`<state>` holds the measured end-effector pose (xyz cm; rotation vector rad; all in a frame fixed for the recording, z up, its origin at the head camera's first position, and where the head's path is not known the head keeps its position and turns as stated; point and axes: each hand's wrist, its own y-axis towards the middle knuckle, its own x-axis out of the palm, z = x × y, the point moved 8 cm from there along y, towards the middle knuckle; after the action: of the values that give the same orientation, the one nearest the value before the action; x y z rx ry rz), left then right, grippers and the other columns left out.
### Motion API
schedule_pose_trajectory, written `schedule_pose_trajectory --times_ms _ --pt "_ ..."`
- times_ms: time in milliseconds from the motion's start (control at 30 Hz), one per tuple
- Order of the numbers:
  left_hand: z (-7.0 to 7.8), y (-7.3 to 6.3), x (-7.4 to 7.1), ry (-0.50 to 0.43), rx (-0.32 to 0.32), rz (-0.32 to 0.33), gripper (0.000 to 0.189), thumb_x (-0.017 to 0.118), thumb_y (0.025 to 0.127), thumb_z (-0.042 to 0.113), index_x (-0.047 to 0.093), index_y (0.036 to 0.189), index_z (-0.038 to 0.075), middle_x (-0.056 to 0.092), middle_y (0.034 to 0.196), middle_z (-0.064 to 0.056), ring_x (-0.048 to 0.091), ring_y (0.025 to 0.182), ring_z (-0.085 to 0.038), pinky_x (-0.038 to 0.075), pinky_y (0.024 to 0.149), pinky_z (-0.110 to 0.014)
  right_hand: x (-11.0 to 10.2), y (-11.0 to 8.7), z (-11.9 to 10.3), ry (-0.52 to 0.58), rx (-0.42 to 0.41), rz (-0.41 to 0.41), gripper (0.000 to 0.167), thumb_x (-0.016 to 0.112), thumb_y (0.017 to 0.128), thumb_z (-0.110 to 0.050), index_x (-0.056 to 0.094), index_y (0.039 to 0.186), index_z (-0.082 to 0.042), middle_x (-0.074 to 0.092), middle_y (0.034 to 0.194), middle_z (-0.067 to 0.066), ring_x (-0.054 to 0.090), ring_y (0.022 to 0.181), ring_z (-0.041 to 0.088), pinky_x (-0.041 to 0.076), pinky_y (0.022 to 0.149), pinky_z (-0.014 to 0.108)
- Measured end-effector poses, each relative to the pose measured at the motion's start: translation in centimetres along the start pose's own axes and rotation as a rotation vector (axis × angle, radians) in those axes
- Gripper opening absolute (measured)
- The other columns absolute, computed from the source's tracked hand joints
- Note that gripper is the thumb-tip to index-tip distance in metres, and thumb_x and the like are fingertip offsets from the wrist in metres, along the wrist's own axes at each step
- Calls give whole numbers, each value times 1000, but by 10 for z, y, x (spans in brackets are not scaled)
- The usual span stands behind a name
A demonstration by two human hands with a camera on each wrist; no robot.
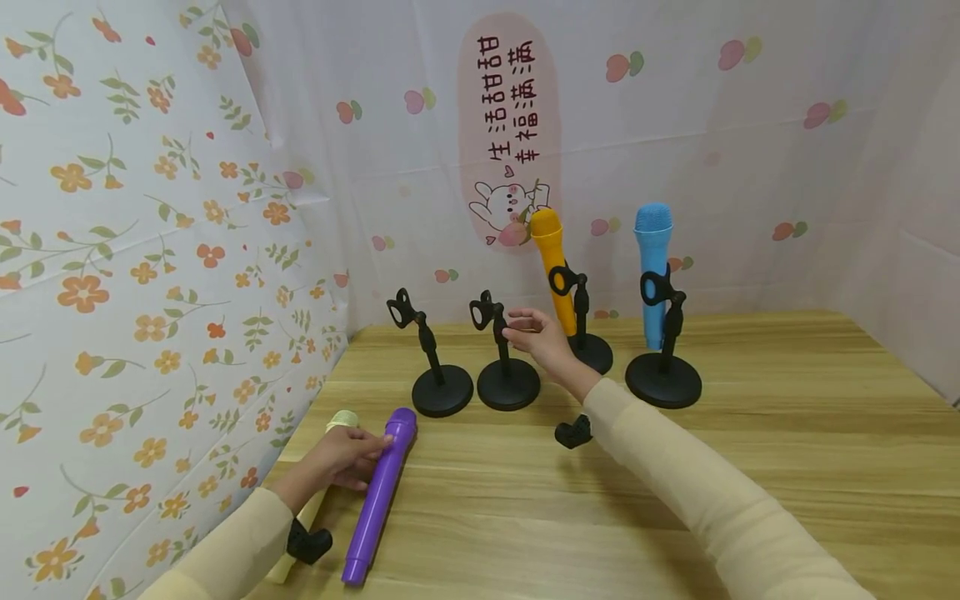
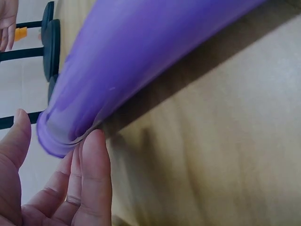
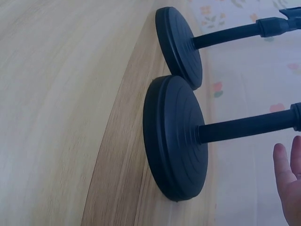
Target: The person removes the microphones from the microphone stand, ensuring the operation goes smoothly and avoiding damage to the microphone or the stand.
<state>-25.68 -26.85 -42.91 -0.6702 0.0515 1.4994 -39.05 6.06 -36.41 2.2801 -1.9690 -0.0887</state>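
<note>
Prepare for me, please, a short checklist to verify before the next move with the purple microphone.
1. Left hand firmly holds purple microphone: cannot tell; fingers are at it, grip unclear.
2. Clip on the second stand from the left free: ok, it holds nothing.
3. That stand upright, its base flat on the table: ok.
4. Right hand steadies that stand: cannot tell; fingers are close, contact unclear.
5. Orange microphone and blue microphone seated in their clips: ok.
</note>
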Motion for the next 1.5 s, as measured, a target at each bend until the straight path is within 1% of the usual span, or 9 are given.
schedule_pose_trajectory --times_ms 133,300,533,633,767,1000,1200,1367,1500 --pt "7 1 -5 -20 22 -6 37 71 91 29 62 101 -5 67 90 -13 67 73 -21 56 55 -34 -6 -1 1 6 5 -7 40 67 92 -9 55 130 -5 56 119 17 58 114 37 49 95 42" --pt "21 2 -9 -25 63 -33 49 68 93 31 57 113 -12 64 104 -22 67 85 -26 58 64 -40 -14 -4 0 19 7 -8 41 69 91 -11 55 130 -5 57 117 16 56 115 40 49 94 42" --pt "43 4 -4 -29 107 -60 48 65 94 33 58 117 -8 64 105 -18 66 88 -25 58 68 -42 -29 -13 0 7 -23 3 42 71 90 -11 56 129 -4 59 113 14 61 108 34 49 93 45" --pt "52 7 3 -52 138 -92 46 65 95 32 59 116 -7 64 104 -17 65 85 -24 58 69 -42 -35 -17 3 -12 -22 2 42 70 91 -11 55 130 -4 59 112 15 61 106 32 49 93 45" --pt "63 10 13 -59 154 -105 47 68 92 36 62 115 -5 64 105 -16 65 83 -23 58 66 -39 -42 -23 8 -7 -7 -3 45 68 92 -11 52 133 -2 57 113 15 59 106 33 47 96 47" --pt "86 8 33 -61 186 -140 50 70 90 37 62 117 -4 61 114 -22 64 93 -32 58 68 -38 -54 -30 9 17 -10 22 45 65 94 -9 49 135 1 56 111 14 56 112 39 46 96 49" --pt "104 9 52 -75 215 -166 50 71 89 37 62 119 -1 63 114 -19 63 101 -35 58 70 -41 -64 -32 9 14 -5 28 45 63 95 -9 47 135 3 56 109 11 58 110 34 47 95 45" --pt "120 9 71 -110 238 -187 43 70 91 33 63 118 0 64 112 -18 65 95 -33 58 67 -40 -74 -33 11 14 20 70 46 64 95 -12 47 136 1 55 111 10 56 115 34 49 93 39" --pt "133 9 87 -142 265 -193 37 70 91 30 65 116 3 64 110 -17 66 90 -29 58 69 -43 -81 -34 11 17 21 102 48 64 95 -14 46 137 1 53 111 10 62 104 22 50 92 36"
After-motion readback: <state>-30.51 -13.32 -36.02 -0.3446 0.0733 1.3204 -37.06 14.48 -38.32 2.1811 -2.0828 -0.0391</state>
